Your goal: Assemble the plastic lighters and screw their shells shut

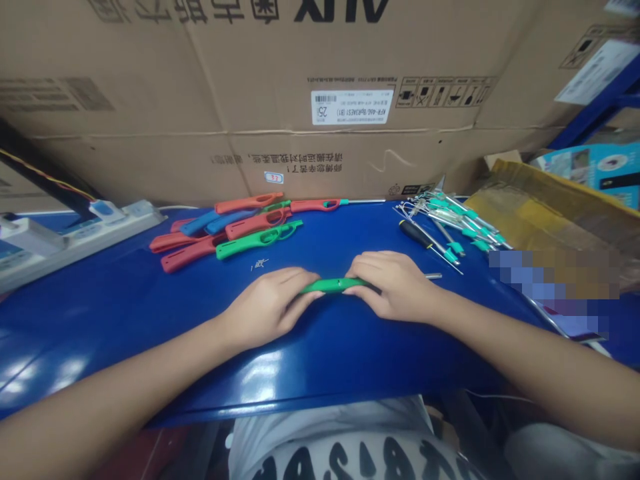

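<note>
Left hand (273, 300) at handle's (334, 286) left end, thumb and fingers pinching it. Right hand (393, 287) at handle's right end, same pinch, fingers bent. Hands apart, handle between. Both wrists nearer body than handle. Bare left forearm (140, 373) runs back-left from handle, bare right forearm (525, 353) back-right.

Handles (257, 224) left, rods (453, 217) right, a carton (270, 87) behind the surface (330, 357).
A power strip (90, 233) lies left of the handles, a screwdriver (416, 235) front-left of the rods, a box (555, 213) to their right; one lone handle (329, 286) is centred, nearer the front.
</note>
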`<state>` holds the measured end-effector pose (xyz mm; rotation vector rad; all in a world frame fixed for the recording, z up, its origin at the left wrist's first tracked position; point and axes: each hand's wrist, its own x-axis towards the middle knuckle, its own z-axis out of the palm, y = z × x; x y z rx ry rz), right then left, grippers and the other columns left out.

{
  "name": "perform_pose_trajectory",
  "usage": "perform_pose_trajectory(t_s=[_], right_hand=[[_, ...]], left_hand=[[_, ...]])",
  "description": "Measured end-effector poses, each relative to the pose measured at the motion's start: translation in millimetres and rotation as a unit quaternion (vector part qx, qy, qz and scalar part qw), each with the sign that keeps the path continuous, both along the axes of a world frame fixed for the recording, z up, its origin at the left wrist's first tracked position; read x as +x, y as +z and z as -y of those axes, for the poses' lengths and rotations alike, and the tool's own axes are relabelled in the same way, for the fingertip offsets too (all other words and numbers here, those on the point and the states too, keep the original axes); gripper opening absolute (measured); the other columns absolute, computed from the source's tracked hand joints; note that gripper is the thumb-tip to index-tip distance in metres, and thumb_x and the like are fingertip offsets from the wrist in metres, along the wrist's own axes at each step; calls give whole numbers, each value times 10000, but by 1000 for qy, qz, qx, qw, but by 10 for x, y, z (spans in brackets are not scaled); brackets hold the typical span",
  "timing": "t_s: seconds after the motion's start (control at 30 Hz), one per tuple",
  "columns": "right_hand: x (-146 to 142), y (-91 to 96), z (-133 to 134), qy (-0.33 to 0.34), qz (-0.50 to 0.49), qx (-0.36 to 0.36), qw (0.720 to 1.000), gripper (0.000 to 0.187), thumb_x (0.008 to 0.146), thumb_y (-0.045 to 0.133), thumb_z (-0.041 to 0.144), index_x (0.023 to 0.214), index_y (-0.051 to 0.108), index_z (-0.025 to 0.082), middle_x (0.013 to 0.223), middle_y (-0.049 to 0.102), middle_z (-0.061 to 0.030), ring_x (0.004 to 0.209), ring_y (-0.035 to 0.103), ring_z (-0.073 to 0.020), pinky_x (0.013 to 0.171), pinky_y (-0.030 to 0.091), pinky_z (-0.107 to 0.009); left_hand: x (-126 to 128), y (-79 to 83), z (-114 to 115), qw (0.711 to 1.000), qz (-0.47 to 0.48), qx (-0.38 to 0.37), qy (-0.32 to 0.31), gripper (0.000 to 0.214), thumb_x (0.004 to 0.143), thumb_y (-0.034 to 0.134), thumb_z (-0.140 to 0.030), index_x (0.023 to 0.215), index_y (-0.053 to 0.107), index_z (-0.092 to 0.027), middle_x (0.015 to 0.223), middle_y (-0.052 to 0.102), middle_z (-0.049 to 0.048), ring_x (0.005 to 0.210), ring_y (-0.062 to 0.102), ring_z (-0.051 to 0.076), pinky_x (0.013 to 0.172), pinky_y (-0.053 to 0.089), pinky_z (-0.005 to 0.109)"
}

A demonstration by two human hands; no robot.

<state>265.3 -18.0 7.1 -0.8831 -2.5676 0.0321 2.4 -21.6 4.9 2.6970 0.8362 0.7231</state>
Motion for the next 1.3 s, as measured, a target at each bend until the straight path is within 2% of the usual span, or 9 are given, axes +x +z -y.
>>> perform_pose_trajectory(t_s=[0.1,0.2,0.33,0.43,0.57,0.83,0.93,1.1,1.3], right_hand=[[-26,24,20,-30,7,-35,999,208,1015,510,332,946,633,180,866,678,-43,807,600,-194,720,397,-312],[-43,46,18,-53,46,-72,995,230,1034,455,328,970,613,175,902,668,-63,827,583,-211,726,399,-327],[-36,68,7,-28,76,-109,991,290,1062,387,359,1044,607,171,980,669,-81,890,592,-227,816,427,-373],[-20,90,-3,10,62,-122,991,332,1062,395,417,1136,611,176,1065,683,-89,962,617,-233,851,448,-388],[-17,76,-11,55,36,-82,994,372,1012,517,472,1197,628,168,1106,707,-96,990,641,-240,849,482,-385],[-38,-2,52,69,5,31,997,294,1047,464,323,1163,673,152,1080,762,-78,931,678,-197,793,493,-329],[-46,13,50,53,14,23,998,294,1050,467,346,1156,680,173,1090,766,-71,948,688,-194,796,485,-321],[29,58,-53,43,33,-28,998,308,1025,519,400,1156,690,180,1085,763,-84,964,691,-216,851,482,-355],[195,86,-152,61,15,-58,996,227,1025,515,274,1074,708,166,1014,769,-85,927,686,-206,895,478,-372]], left_hand=[[12,-20,-4,999,-9,-46,27,235,1053,455,-303,1212,575,-178,1096,694,71,954,683,183,827,549,291],[9,-50,-20,997,-37,-54,34,365,1013,546,-387,1331,499,-213,1222,672,73,1042,684,199,871,551,303],[-1,-39,-21,997,-71,-16,39,343,1015,525,-433,1292,554,-233,1174,716,50,983,714,208,800,550,302],[-13,5,-19,996,-80,11,33,332,1014,510,-465,1184,636,-209,1024,748,42,865,723,203,729,531,287],[-28,33,-28,998,-61,27,23,326,1032,488,-451,1132,668,-198,965,754,35,826,722,180,716,520,264],[0,-2,26,989,-38,142,-12,299,1008,566,-409,1124,692,-164,841,758,32,674,703,165,632,503,266],[2,15,28,990,-56,131,-4,297,1023,538,-407,1139,697,-185,822,750,21,671,701,161,620,494,261],[-46,30,-47,994,-60,94,12,331,1023,520,-457,1155,708,-218,964,791,27,820,750,182,710,524,258],[-114,40,-89,998,-41,36,25,337,1015,528,-480,1166,716,-244,1057,789,11,894,755,184,749,530,255]])
